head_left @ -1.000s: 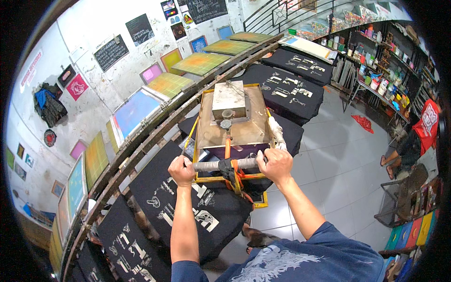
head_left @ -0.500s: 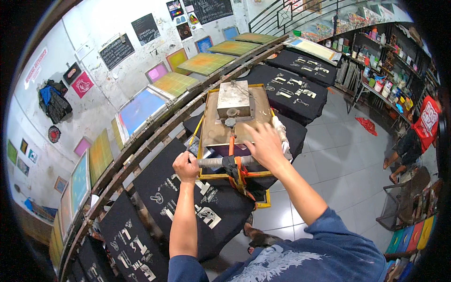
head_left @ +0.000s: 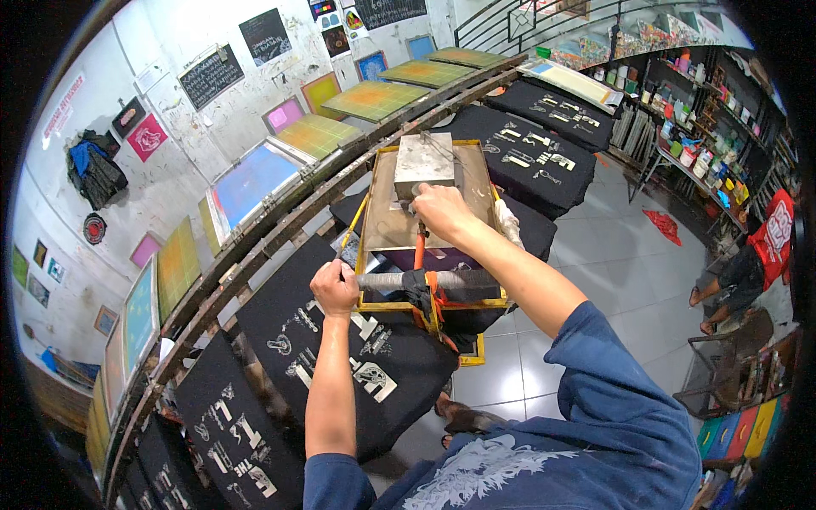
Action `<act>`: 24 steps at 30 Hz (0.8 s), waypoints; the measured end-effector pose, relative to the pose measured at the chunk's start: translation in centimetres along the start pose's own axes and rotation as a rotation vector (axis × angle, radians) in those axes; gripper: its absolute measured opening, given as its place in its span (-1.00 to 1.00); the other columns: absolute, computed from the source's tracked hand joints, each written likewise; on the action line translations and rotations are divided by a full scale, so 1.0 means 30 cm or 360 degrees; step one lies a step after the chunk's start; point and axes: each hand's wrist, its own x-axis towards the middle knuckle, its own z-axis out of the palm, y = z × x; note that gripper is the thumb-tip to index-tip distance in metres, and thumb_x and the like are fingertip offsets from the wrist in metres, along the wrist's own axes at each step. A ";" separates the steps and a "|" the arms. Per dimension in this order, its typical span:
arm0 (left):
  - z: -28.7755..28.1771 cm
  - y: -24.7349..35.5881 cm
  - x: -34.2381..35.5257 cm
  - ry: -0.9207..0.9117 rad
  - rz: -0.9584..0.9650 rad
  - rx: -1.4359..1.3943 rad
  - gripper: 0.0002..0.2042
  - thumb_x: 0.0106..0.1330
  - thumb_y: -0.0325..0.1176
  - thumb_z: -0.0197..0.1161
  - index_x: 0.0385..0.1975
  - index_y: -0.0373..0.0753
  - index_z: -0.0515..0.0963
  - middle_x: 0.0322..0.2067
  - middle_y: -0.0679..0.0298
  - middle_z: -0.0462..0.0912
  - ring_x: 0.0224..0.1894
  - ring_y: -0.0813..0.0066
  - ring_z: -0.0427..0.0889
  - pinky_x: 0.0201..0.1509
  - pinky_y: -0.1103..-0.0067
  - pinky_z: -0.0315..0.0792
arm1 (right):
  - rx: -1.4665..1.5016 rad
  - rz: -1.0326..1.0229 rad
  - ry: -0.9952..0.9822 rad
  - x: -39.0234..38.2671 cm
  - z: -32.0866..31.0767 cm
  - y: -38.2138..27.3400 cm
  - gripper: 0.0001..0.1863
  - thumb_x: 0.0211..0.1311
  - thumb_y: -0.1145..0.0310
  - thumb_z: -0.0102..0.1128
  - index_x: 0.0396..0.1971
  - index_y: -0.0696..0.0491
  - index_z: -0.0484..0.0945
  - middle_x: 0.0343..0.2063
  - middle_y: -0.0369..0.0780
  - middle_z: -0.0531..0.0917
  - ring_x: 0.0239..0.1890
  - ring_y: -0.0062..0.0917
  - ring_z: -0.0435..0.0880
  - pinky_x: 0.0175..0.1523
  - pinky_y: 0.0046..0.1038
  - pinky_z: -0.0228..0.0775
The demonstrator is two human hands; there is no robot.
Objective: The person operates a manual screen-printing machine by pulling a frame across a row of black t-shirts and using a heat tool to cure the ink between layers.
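My left hand point(head_left: 334, 287) grips the left end of a wrapped crossbar point(head_left: 395, 281) on a yellow-framed device point(head_left: 365, 246) with a brownish plate and a metal box point(head_left: 423, 159) on top. My right hand point(head_left: 437, 210) is closed on the knob just in front of the box, largely hiding it. An orange rod point(head_left: 419, 251) runs from beneath that hand toward the crossbar, where black and orange straps are tied. The device sits over black printed fabric, much of which shows at left point(head_left: 297, 399) and behind it at right point(head_left: 535, 153).
A long rail point(head_left: 187, 348) curves along the line of fabric boards, with coloured screens point(head_left: 255, 183) beyond it. At right are a shelf of containers point(head_left: 688, 161), a chair point(head_left: 710, 365), a red cloth point(head_left: 661, 226) on the tiled floor, and a person in red point(head_left: 769, 246).
My right hand has let go of the crossbar, opened, moved up and forward, and closed on the knob by the metal box. My left hand stays on the crossbar.
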 end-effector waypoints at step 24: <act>-0.005 -0.024 -0.011 -0.0040 0.0022 -0.0001 -0.76 0.29 -0.36 0.11 -0.61 -0.29 0.37 -0.66 0.04 0.37 -0.59 -0.01 0.46 -0.47 0.22 0.29 | 0.0528 0.0411 0.0574 -0.289 -0.222 -0.103 -0.81 0.33 0.26 0.30 -0.15 -0.02 0.69 -0.30 -0.18 0.63 -0.17 -0.24 0.73 -0.21 -0.18 0.59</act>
